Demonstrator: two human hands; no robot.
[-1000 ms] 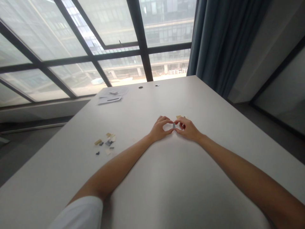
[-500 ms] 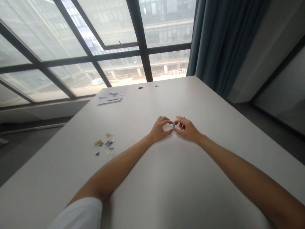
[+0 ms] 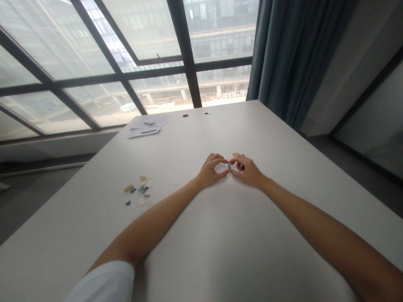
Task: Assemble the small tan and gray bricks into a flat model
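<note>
Between my two hands is a small grey piece (image 3: 229, 166), too small for its exact kind to show. My left hand (image 3: 210, 170) grips it from the left, thumb below and forefinger above. From the right, my right hand (image 3: 248, 170) pinches the same piece with thumb and forefinger, its other fingers curled. Just behind my right hand lies a tan piece (image 3: 235, 154) on the table, partly hidden by the fingers.
A loose group of small tan, cream, grey and dark pieces (image 3: 144, 188) lies left of my left forearm on the white table (image 3: 189, 235). Papers (image 3: 145, 132) rest at the far left corner. Windows and a blue curtain (image 3: 283, 63) stand beyond the table.
</note>
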